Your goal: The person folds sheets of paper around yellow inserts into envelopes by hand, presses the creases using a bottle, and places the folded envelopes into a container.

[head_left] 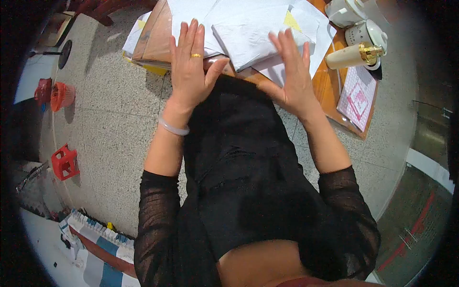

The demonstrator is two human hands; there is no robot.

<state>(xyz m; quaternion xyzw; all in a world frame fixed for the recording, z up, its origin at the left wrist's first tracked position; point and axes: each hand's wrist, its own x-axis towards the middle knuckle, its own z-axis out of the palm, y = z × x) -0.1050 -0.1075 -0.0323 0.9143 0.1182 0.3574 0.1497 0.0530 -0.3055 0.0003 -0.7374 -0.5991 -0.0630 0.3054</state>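
My left hand [190, 67] is open, palm down, fingers stretched forward over the near edge of the wooden table, with a gold ring on one finger and a pale bangle on the wrist. My right hand [295, 79] is also open, its thumb spread apart and its fingertips slightly blurred. Between the two lies a thick white paper-covered packet [253, 36], creased on top, with loose white sheets under and around it. Neither hand holds anything. Whether the fingers touch the papers I cannot tell.
On the table's right side are a cream bottle with a gold top [351, 56], white lidded mugs [366, 36] and a pink checked booklet [357, 98]. A red stool [65, 161] and an orange basket [63, 95] stand on the speckled floor [119, 129] at left.
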